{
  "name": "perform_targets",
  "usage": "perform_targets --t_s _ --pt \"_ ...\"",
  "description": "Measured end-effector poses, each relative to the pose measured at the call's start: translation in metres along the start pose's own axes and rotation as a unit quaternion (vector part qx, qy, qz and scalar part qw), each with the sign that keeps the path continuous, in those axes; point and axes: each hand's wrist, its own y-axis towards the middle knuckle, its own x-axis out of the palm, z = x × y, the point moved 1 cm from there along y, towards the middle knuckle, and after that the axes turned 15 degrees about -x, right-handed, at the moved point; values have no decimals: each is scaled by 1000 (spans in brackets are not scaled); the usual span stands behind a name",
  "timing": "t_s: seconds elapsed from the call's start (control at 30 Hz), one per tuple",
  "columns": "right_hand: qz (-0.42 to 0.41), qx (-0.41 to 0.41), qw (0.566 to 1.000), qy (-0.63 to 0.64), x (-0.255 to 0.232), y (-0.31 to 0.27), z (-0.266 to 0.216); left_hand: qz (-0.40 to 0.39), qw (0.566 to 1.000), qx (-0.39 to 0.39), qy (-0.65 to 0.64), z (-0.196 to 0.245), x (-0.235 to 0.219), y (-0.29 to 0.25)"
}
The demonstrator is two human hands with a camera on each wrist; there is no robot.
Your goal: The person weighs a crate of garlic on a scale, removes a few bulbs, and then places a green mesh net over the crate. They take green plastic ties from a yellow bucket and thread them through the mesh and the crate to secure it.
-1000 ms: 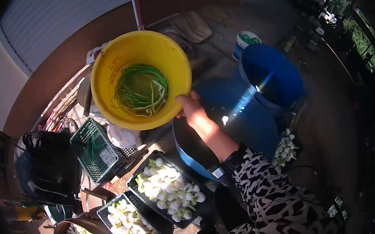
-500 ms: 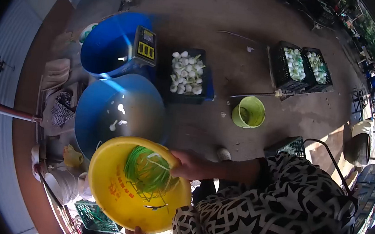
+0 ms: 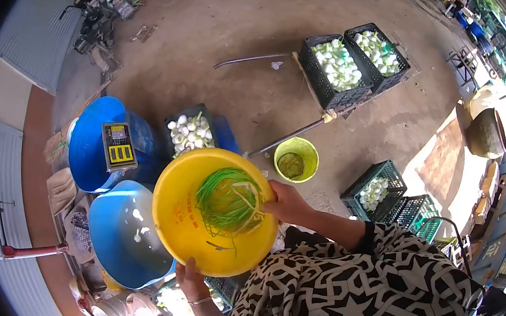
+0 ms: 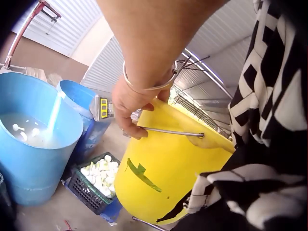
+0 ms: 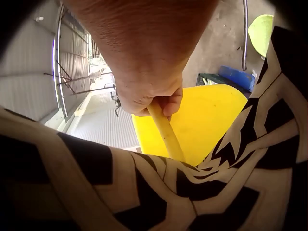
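A: What does the right grip (image 3: 290, 205) have?

B: The rim (image 3: 223, 153) of a yellow tub (image 3: 178, 181), with its fingers curled round it and hardly any gap.

A: And the left grip (image 3: 191, 281), the one with a bracelet (image 3: 200, 300) behind it?

B: Its fingers hook over the same rim, at another spot, beside the thin metal handle (image 4: 175, 131). So the tub is held between the two grips, tilted, with its mouth showing.

A: Anything inside?

B: A loose tangle of green strands (image 3: 224, 195), a few pale ones among them, nearer the right grip than the left.

A: What's around?

B: Left of the left grip is a blue tub (image 3: 109, 223) with white bulbs (image 3: 138, 215) in cloudy liquid. A lime-green bucket (image 3: 307, 155) sits on the floor beyond the right grip. Past the left grip, a dark crate (image 4: 91, 198) is filled with more bulbs.
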Motion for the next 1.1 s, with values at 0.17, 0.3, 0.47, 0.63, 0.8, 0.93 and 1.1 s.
perform_targets --t_s 0.17,0.3,0.47,0.63,0.8,0.93,1.1 --pt "129 87 988 -15 -76 9 27 -68 993 -61 71 7 69 42" --pt "315 42 940 124 -133 -5 67 -78 976 -101 175 -1 90 101" --pt "571 73 804 148 -209 -46 157 -100 925 -218 295 6 124 195" --pt "759 36 602 244 -246 -37 236 -153 872 -251 392 28 163 300" --pt "813 71 541 205 -283 -12 329 -109 825 -209 514 63 197 379" --pt "846 124 474 208 -299 10 410 -66 788 -226 568 58 204 420" --pt "842 158 452 250 -320 24 515 -72 741 -249 620 17 190 433"
